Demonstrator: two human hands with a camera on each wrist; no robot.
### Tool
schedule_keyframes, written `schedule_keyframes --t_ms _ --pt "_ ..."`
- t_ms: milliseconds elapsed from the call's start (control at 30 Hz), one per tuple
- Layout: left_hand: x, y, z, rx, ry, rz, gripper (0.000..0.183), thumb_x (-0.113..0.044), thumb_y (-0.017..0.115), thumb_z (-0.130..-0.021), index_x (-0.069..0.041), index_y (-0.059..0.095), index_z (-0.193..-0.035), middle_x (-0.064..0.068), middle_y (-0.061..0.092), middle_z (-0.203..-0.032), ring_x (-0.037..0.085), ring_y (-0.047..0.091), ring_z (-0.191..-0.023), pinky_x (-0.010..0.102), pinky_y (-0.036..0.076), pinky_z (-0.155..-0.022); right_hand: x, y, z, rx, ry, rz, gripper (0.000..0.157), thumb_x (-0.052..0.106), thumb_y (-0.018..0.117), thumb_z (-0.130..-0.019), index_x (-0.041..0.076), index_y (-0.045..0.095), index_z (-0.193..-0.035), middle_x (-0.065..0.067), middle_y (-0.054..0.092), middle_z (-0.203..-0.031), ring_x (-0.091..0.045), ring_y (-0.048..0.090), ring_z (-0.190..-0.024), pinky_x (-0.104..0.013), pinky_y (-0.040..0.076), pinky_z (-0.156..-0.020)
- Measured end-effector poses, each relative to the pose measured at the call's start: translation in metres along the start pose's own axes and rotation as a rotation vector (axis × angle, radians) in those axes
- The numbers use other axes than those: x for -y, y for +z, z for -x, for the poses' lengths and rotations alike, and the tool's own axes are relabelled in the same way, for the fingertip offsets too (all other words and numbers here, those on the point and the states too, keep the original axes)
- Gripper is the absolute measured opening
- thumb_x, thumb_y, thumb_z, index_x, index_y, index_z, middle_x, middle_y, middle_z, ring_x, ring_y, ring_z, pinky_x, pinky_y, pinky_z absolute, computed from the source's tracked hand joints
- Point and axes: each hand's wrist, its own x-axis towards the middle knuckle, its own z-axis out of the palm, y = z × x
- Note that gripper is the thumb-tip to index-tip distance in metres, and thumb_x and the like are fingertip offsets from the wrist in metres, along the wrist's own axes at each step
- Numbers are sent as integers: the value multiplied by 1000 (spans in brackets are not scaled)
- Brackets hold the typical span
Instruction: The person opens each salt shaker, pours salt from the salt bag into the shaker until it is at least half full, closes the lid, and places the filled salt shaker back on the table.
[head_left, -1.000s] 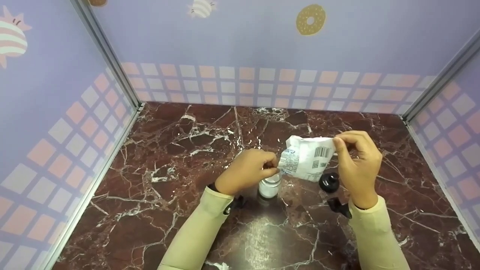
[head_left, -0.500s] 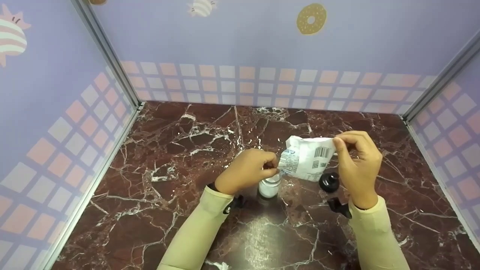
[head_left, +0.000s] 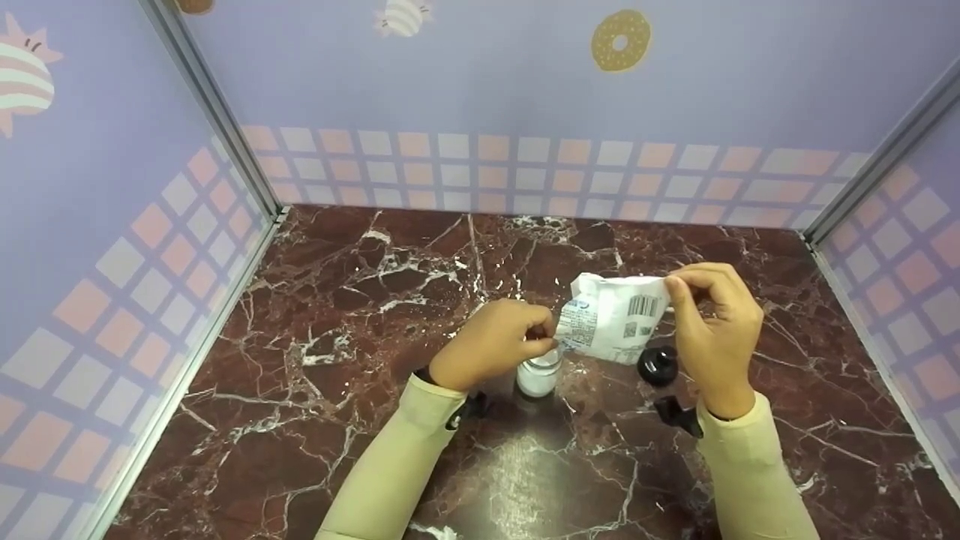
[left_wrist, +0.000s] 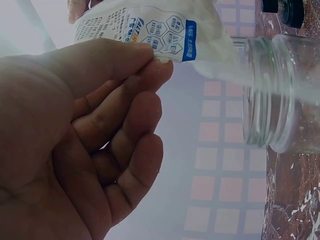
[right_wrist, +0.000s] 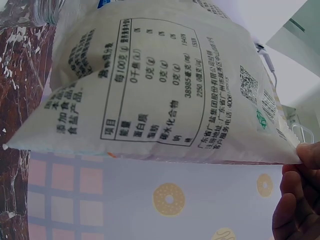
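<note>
Tilted between my hands is a white printed salt bag (head_left: 615, 319), held over a clear glass jar (head_left: 538, 381) with white contents. My left hand (head_left: 495, 337) pinches the bag near its lower left end, thumb against index finger, just above the jar's mouth. In the left wrist view, a white stream of salt (left_wrist: 227, 74) runs from the bag into the jar. At the raised opposite end, my right hand (head_left: 720, 330) pinches a corner between thumb and fingers. The bag's printed back fills much of the right wrist view.
A black knobbed lid (head_left: 658, 366) lies right of the jar, close to my right wrist. White specks (head_left: 459, 264) are scattered over the dark red marbled table (head_left: 300, 465). Patterned panels (head_left: 480, 82) enclose the table at the back and both sides.
Both hands and the bag keep almost the same place. The jar and lid have not moved.
</note>
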Motion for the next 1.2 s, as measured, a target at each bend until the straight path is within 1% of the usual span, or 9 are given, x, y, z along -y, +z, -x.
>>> schedule_keyframes --t_ms 267,433,733,933,1200 --pt "1 -1 1 6 -13 -15 11 -29 69 -86 -22 62 -79 -15 59 -73 3 53 -66 20 45 -63 0 0 0 2 -6 -4 9 -9 69 -79 -13 63 -73 -21 62 -79 -13 53 -66 -18 43 -60" --pt "2 -1 1 2 -5 -18 11 -27 69 -85 -21 63 -79 -14 59 -71 4 53 -64 20 44 -61 0 1 2 9 -7 0 9 -9 69 -79 -12 63 -74 -20 62 -79 -13 53 -66 -18 42 -60" --pt "5 -3 1 -1 -12 36 8 -27 68 -86 -22 64 -81 -16 59 -72 2 54 -63 19 46 -61 0 1 1 10 -6 11 9 -8 69 -79 -12 63 -73 -20 62 -78 -13 53 -67 -18 42 -60" --pt "5 -3 1 6 -13 24 9 -28 67 -87 -23 63 -81 -17 59 -74 1 54 -65 18 46 -63 0 1 1 13 -7 5 10 -8 69 -79 -12 63 -73 -20 62 -78 -13 53 -67 -18 42 -60" --pt "4 -3 -1 12 -17 9 9 -28 68 -87 -21 66 -82 -15 61 -75 2 54 -66 19 46 -63 -2 1 0 9 -8 4 9 -8 70 -79 -12 63 -74 -20 62 -79 -14 54 -67 -18 43 -61"
